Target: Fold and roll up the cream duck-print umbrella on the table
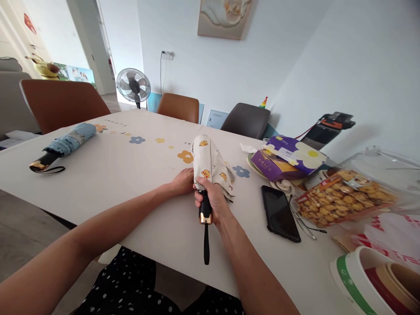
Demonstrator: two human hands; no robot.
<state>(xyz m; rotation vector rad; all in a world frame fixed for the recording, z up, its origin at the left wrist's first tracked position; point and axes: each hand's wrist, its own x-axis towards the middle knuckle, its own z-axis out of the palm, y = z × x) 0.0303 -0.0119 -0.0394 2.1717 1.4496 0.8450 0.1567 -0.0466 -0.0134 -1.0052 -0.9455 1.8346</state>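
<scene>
A folded white umbrella [208, 162] with yellow cartoon faces stands tilted over the table in front of me. Its canopy hangs loose on the right side, and a black strap dangles from its black-and-gold handle [205, 210]. My right hand [213, 199] is closed around the lower canopy, just where the handle begins. At the left side of the canopy is my left hand [183, 180], low over the table; its fingers go behind the umbrella and are mostly hidden. A second folded umbrella, light blue [72, 140], lies at the table's left with its handle toward me.
To the right are a black phone [280, 213], a purple tissue pack [288, 157], a clear tub of snacks [348, 197], a dark bottle [328, 129] and rolls of tape [352, 280]. Chairs [179, 107] and a fan [134, 85] stand beyond the white table [147, 175].
</scene>
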